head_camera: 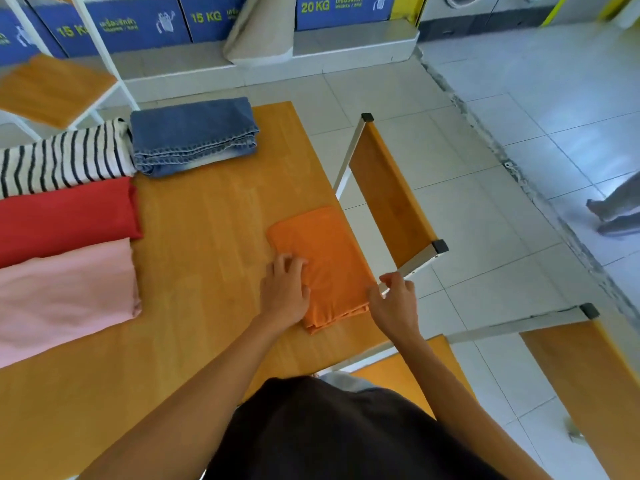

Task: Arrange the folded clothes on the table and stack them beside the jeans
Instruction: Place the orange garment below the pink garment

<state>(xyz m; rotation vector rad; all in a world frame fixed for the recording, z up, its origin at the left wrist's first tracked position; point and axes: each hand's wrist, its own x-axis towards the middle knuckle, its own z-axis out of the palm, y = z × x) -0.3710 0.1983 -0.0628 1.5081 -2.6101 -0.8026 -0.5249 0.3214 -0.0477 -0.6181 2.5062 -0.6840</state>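
near surface (207,209) edge, left hand (285,292) presses orange cloth (329,258), fingers spread; right hand (394,299) pinches its corner. best lift w/ both, folds flat, toward jeans (194,133).

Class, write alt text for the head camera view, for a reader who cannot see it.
Both hands rest on a folded orange cloth at the right edge of a wooden table: left hand, right hand. Folded jeans lie farther back, with striped, red and pink garments along the left.

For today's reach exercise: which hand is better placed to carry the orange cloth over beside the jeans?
Probably the left hand: it lies flat on the orange cloth, on the side toward the jeans. The right hand sits at the far edge.
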